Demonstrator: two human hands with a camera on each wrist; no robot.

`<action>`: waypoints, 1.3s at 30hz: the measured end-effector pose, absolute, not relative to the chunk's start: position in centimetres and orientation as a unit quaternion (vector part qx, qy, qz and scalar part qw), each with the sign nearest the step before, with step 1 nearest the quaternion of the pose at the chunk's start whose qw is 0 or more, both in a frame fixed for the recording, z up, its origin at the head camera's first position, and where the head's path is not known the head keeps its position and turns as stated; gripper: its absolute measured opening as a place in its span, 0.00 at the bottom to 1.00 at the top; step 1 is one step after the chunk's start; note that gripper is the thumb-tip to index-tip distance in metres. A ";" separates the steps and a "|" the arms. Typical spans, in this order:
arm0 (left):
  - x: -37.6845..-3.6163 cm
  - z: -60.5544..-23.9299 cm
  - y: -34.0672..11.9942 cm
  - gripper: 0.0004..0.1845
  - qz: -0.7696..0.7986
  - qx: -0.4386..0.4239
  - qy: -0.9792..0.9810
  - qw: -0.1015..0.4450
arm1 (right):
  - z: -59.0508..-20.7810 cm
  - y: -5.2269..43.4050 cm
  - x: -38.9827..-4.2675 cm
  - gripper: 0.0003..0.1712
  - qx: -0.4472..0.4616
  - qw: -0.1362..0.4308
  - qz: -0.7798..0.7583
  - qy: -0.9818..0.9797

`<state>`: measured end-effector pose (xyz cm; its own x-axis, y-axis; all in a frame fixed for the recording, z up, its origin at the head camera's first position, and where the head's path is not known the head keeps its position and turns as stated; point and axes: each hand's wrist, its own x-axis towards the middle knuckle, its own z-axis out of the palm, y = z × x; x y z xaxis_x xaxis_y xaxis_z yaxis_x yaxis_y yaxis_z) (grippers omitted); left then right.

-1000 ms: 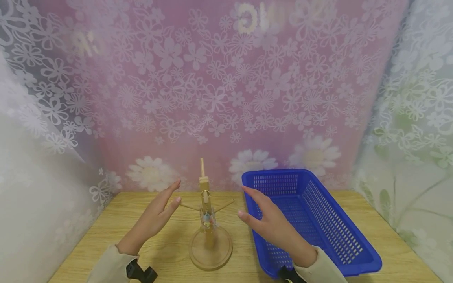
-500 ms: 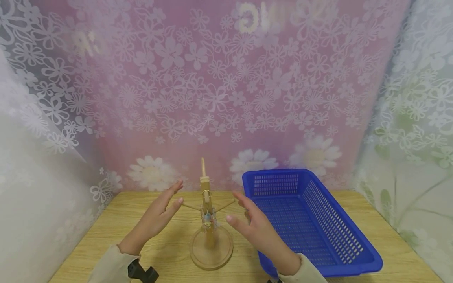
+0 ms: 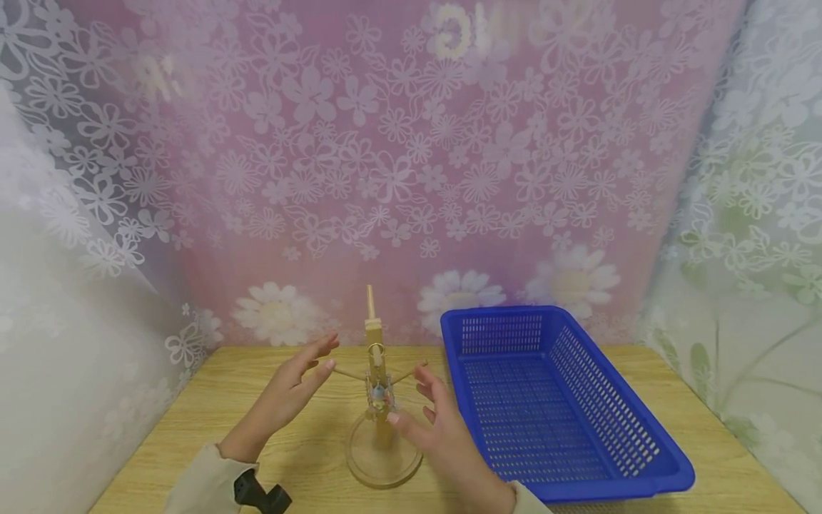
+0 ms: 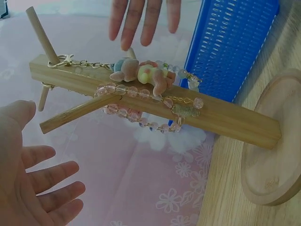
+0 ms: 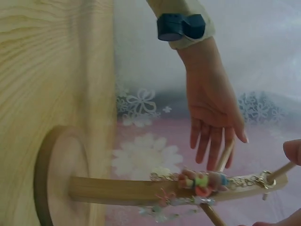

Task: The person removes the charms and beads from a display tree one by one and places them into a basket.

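Observation:
A wooden stand with a round base and side pegs rises from the table. A beaded chain with a small plush charm hangs from a clasp on its post. My left hand is open with straight fingers, just left of the post, touching nothing. My right hand is open close to the right of the post, thumb near the charm, holding nothing.
A blue perforated plastic basket lies on the wooden table right of the stand. Flowered curtains close the back and both sides. A black band sits on the left wrist.
My right hand has moved left from over the basket's edge to beside the stand's post. My left hand has edged slightly toward the post.

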<state>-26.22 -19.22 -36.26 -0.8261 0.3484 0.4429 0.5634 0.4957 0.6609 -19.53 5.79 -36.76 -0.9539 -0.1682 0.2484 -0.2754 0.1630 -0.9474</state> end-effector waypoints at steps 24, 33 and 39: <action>-26.3 -37.0 -17.9 0.14 -0.563 -0.182 -0.801 0.085 | -42.8 2.4 -21.6 0.31 0.088 0.119 0.692 -0.707; -26.9 -37.5 -17.9 0.12 -0.599 -0.146 -0.780 0.105 | -43.5 2.1 -23.0 0.23 0.077 0.148 0.713 -0.681; -27.2 -37.7 -17.9 0.13 -0.610 -0.129 -0.774 0.109 | -43.7 1.8 -23.5 0.18 0.082 0.170 0.705 -0.684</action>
<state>-27.15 -17.89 -37.71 -0.9431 0.0664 0.3259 0.3324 0.2221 0.9166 -23.47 1.80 -43.67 -0.9291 0.1273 0.3473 -0.3509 -0.0064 -0.9364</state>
